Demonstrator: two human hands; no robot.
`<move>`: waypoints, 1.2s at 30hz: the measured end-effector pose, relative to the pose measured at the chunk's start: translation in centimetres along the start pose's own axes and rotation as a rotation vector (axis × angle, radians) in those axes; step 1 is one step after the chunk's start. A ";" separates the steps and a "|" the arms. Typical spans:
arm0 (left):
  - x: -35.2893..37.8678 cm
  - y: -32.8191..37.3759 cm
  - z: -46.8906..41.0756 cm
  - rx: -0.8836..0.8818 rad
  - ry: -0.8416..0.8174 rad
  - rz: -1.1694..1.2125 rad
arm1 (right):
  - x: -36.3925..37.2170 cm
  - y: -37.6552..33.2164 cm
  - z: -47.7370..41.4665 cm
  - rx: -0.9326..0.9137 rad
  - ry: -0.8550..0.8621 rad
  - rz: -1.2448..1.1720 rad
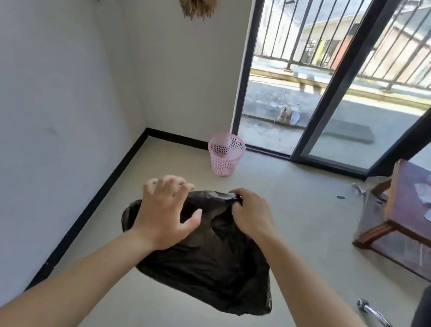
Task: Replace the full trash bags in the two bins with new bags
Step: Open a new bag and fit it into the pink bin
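Note:
A black trash bag [208, 265] hangs in front of me above the floor. My right hand [250, 214] pinches its top edge. My left hand [166, 212] lies flat on the bag's left side with fingers spread, not gripping. A pink perforated bin [224, 157] stands on the floor ahead, near the corner by the glass door. It has no bag in it. Only this one bin is in view.
A white wall with a black baseboard [107, 188] runs along the left. A low wooden table [421, 223] with papers stands at the right. A dark chair with a chrome leg [379, 319] is at the lower right. Sliding glass doors [333, 97] face a balcony.

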State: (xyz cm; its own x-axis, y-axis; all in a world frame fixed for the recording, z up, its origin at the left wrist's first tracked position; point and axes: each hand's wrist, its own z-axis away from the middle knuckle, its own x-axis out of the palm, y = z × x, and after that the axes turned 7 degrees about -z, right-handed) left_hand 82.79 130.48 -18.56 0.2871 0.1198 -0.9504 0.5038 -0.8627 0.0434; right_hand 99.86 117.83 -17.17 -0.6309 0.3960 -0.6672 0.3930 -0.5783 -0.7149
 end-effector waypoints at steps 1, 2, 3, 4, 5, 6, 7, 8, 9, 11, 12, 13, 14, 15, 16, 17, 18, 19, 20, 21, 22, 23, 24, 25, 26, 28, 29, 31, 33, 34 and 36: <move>1.3 -0.3 -2.7 0.049 -0.114 -0.104 | -0.5 -0.2 -2.1 -0.011 -0.001 -0.018; 2.5 -0.6 -5.6 0.055 -0.233 -0.188 | -0.9 -0.4 -4.2 -0.027 -0.005 -0.030; 3.9 -1.0 -8.3 0.043 -0.329 -0.239 | -1.4 -0.3 -6.4 -0.040 -0.008 -0.040; 5.4 -1.4 -11.1 0.029 -0.395 -0.256 | -1.9 -0.1 -8.8 -0.046 -0.015 -0.048; 6.9 -1.8 -13.8 0.008 -0.425 -0.249 | -2.4 0.3 -11.3 -0.054 -0.027 -0.050; 8.3 -2.2 -16.5 -0.026 -0.437 -0.227 | -3.0 0.7 -13.8 -0.065 -0.038 -0.036; 9.7 -2.6 -19.2 -0.062 -0.438 -0.191 | -3.6 1.3 -16.4 -0.085 -0.051 0.011; 11.0 -3.2 -21.9 -0.098 -0.435 -0.156 | -4.4 2.0 -19.1 -0.096 -0.084 0.094; 12.2 -3.8 -24.5 -0.124 -0.428 -0.128 | -5.3 2.7 -22.0 -0.078 -0.145 0.202; 14.0 -5.3 -29.4 -0.132 -0.431 -0.118 | -7.3 4.0 -28.0 0.037 -0.279 0.425; 14.6 -6.1 -31.8 -0.111 -0.424 -0.149 | -8.2 4.5 -31.1 0.121 -0.310 0.493; 15.1 -7.0 -34.0 -0.080 -0.404 -0.192 | -9.0 4.8 -34.1 0.198 -0.305 0.515; 15.6 -8.0 -36.2 -0.052 -0.374 -0.231 | -9.7 4.7 -37.0 0.259 -0.276 0.499; 16.1 -8.9 -38.1 -0.028 -0.339 -0.262 | -10.2 4.2 -39.5 0.302 -0.251 0.474; 16.7 -9.9 -39.8 -0.020 -0.321 -0.300 | -10.5 3.5 -41.9 0.328 -0.246 0.466; 17.4 -10.9 -41.6 -0.035 -0.320 -0.342 | -10.4 2.8 -44.3 0.337 -0.248 0.478; 17.9 -12.0 -43.6 -0.069 -0.350 -0.373 | -10.2 2.0 -46.5 0.335 -0.243 0.504; 18.7 -13.2 -45.6 -0.102 -0.395 -0.383 | -9.8 1.3 -48.7 0.336 -0.228 0.528; 19.6 -14.4 -47.7 -0.131 -0.450 -0.367 | -9.4 0.9 -51.0 0.343 -0.204 0.540; 20.7 -15.6 -50.0 -0.149 -0.506 -0.334 | -9.0 0.6 -53.3 0.354 -0.178 0.539; 22.1 -16.7 -52.2 -0.147 -0.566 -0.298 | -8.5 0.3 -55.5 0.374 -0.164 0.529; 23.5 -17.8 -54.4 -0.153 -0.613 -0.252 | -8.0 0.1 -57.7 0.401 -0.163 0.505; 25.1 -18.7 -56.6 -0.171 -0.633 -0.183 | -7.5 0.1 -59.9 0.426 -0.168 0.465; 26.7 -19.6 -58.6 -0.193 -0.646 -0.090 | -7.1 0.1 -62.0 0.447 -0.175 0.407; 28.2 -20.3 -60.6 -0.218 -0.666 0.027 | -6.7 -0.1 -64.1 0.466 -0.182 0.337; 30.6 -21.5 -64.5 -0.274 -0.703 0.303 | -6.1 -0.5 -68.2 0.496 -0.176 0.184; 31.4 -22.0 -66.4 -0.278 -0.732 0.416 | -6.0 -1.1 -70.1 0.499 -0.162 0.111; 32.6 -23.0 -70.0 -0.262 -0.757 0.574 | -5.7 -2.3 -73.3 0.472 -0.074 -0.037; 34.3 -23.9 -73.2 -0.318 -0.723 0.649 | -5.2 -3.3 -76.0 0.408 0.071 -0.143; 35.6 -24.4 -74.7 -0.367 -0.700 0.657 | -4.9 -3.4 -77.3 0.372 0.146 -0.178; 38.2 -25.0 -76.9 -0.446 -0.676 0.676 | -4.3 -3.1 -79.5 0.304 0.296 -0.218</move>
State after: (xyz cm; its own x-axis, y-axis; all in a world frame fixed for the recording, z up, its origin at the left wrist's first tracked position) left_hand 143.81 194.37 -32.26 0.1749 -0.7356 -0.6545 0.7019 -0.3730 0.6068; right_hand 154.57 174.63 -28.67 -0.4414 0.6920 -0.5712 0.0311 -0.6244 -0.7805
